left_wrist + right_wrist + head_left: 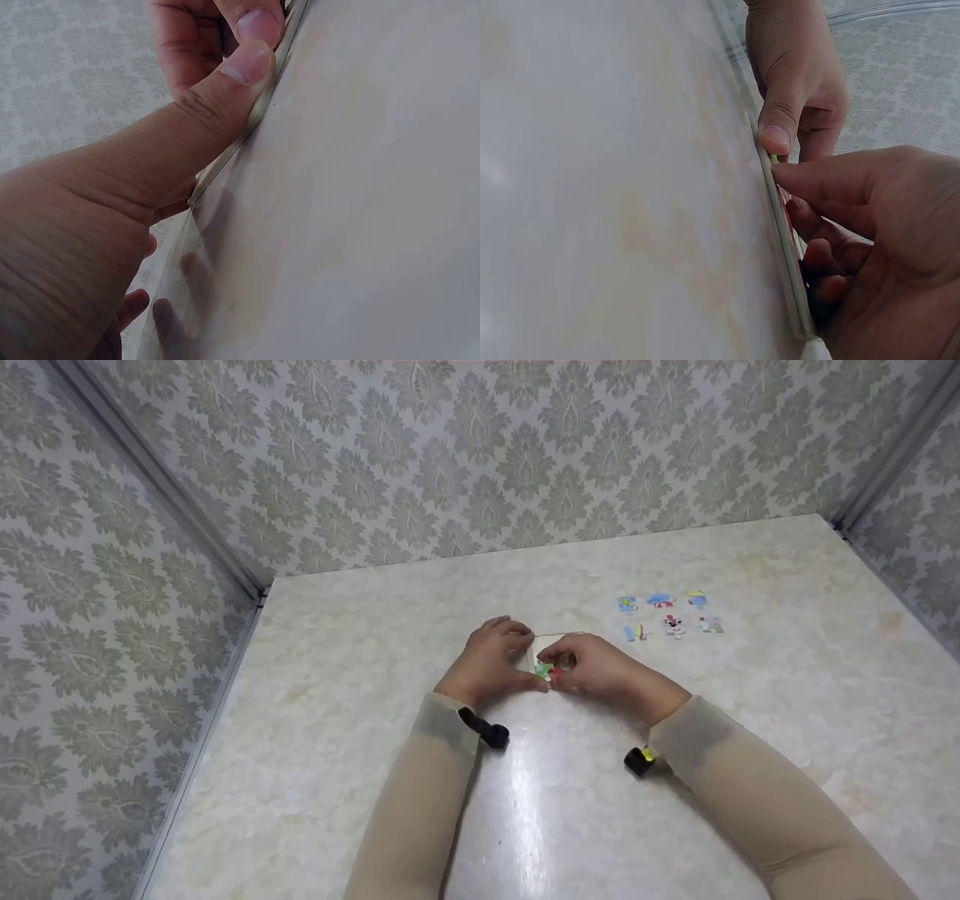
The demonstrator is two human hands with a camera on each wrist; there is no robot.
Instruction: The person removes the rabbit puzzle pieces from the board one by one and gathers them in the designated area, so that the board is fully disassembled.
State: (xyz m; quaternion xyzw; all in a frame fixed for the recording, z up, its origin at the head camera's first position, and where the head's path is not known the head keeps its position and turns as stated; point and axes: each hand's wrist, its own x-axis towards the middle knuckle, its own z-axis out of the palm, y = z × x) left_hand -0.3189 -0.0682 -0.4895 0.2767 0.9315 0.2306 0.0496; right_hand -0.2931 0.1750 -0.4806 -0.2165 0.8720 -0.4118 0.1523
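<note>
A small shallow puzzle tray point(556, 634) lies on the table between the two hands. My left hand point(495, 656) grips its left side, the thumb along the near edge and the fingers round toward the far left corner. Inside the tray's near left part sits a green jigsaw piece point(543, 668). Beside it, my right hand point(604, 666) pinches a red jigsaw piece point(556, 674) between thumb and index finger, low over the tray. Both thumbs almost meet at the tray's edge point(786, 240) in the right wrist view. The right hand hides much of the tray.
Several loose jigsaw pieces point(673, 624) lie in two rows on the table point(360, 660), beyond and right of the tray. Patterned walls point(480, 457) stand along the table's back and sides.
</note>
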